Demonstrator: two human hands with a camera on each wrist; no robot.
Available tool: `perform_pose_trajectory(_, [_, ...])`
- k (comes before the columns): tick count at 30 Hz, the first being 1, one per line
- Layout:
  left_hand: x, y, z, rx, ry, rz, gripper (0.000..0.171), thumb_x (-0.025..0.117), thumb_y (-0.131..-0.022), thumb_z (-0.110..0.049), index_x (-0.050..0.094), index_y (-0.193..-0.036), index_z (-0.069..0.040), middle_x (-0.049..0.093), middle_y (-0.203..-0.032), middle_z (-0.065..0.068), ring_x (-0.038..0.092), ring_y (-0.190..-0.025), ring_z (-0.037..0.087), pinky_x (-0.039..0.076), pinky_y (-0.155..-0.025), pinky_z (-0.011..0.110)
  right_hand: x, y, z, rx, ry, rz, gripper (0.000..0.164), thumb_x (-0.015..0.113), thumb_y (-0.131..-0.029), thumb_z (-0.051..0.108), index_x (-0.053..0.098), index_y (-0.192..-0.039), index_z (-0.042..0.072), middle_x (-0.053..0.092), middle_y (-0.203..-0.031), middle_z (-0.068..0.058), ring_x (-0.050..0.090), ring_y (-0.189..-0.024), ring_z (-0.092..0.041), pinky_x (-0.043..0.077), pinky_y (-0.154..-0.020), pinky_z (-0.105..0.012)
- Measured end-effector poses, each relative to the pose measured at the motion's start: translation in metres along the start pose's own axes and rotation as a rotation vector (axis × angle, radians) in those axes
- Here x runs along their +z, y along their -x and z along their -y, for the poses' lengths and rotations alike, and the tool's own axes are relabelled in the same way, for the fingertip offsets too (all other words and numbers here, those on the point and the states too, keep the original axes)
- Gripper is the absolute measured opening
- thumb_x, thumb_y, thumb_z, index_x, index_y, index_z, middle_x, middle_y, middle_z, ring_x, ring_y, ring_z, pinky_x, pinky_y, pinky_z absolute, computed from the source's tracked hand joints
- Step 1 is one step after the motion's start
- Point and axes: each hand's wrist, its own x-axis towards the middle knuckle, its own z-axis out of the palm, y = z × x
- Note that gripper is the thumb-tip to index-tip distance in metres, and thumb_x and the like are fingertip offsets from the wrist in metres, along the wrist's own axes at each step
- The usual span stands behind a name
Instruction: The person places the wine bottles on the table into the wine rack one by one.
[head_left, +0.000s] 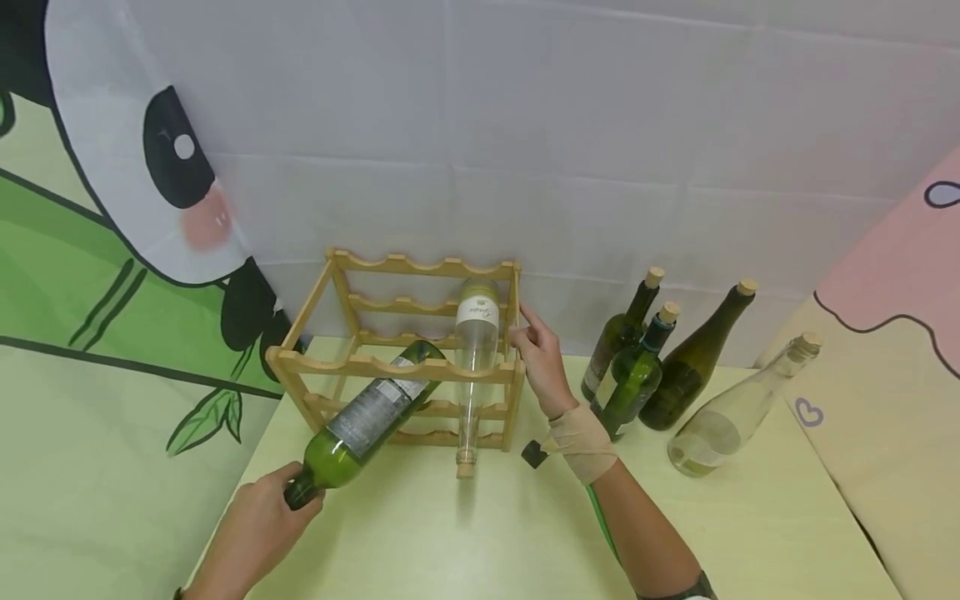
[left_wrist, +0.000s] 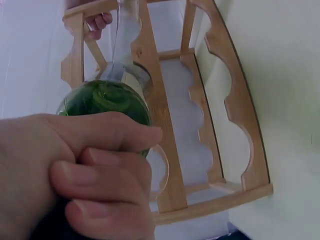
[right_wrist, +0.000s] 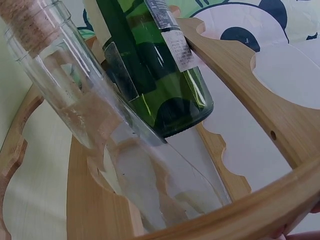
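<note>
My left hand (head_left: 262, 521) grips the neck of a green wine bottle (head_left: 371, 421) with a grey label. The bottle slants up to the right, its base in the front of the wooden wine rack (head_left: 420, 367); in the right wrist view that base (right_wrist: 175, 107) is beside a clear bottle (right_wrist: 100, 110). The clear bottle lies in the rack's right column, corked neck toward me, white label at the back. At the rack's right side, my right hand (head_left: 543, 367) holds the frame; some of its fingers (left_wrist: 100, 22) show through the rack.
Right of the rack stand two dark green corked bottles (head_left: 633, 367), a taller olive-green one (head_left: 693, 362) and a clear corked one (head_left: 731, 425). A small black object (head_left: 534, 454) is by my right wrist. Behind the table (head_left: 480, 550) hangs a printed cloth (head_left: 570, 125).
</note>
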Motion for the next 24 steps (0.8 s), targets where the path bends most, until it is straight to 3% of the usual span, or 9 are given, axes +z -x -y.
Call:
perform_pose_trajectory(6, [0.009,-0.001,-0.008,-0.064,0.089,0.052,0.033,0.079,-0.095,-0.031,0.071,-0.107,-0.002,0.064,-0.082,0.002,0.054,-0.073,0.020,0.045,-0.062,0.035,0.000,0.001,-0.001,0.010,-0.008,-0.003,0.058,0.054,-0.113,0.020,0.035,-0.167,0.008,0.057,-0.087,0.003,0.045,-0.078,-0.016,0.039,-0.078,-0.035])
perform_pose_trajectory(16, [0.021,-0.003,-0.009,-0.084,0.157,0.057,0.035,0.079,-0.094,-0.029,0.070,-0.115,-0.002,0.068,-0.090,0.003,0.056,-0.077,0.020,0.047,-0.065,0.036,0.001,0.000,0.001,0.014,-0.005,-0.005,0.057,0.054,-0.113,0.020,0.037,-0.167,0.011,0.062,-0.093,0.002,0.048,-0.085,-0.022,0.039,-0.081,-0.037])
perform_pose_trajectory(22, [0.029,0.001,-0.009,-0.151,0.365,0.143,0.033,0.078,-0.097,-0.028,0.065,-0.113,-0.002,0.064,-0.071,0.006,0.060,-0.063,0.022,0.047,-0.059,0.034,0.000,-0.001,0.000,0.020,-0.009,-0.009,0.057,0.054,-0.113,0.022,0.037,-0.166,0.009,0.062,-0.093,0.002,0.049,-0.086,-0.020,0.040,-0.080,-0.036])
perform_pose_trajectory(24, [0.032,0.002,-0.008,-0.135,0.464,0.195,0.033,0.076,-0.100,-0.027,0.061,-0.114,-0.001,0.063,-0.068,0.007,0.060,-0.060,0.022,0.050,-0.058,0.034,0.000,0.000,0.000,0.022,-0.012,-0.010,0.057,0.054,-0.113,0.021,0.037,-0.166,0.009,0.062,-0.094,0.002,0.050,-0.086,-0.019,0.040,-0.081,-0.036])
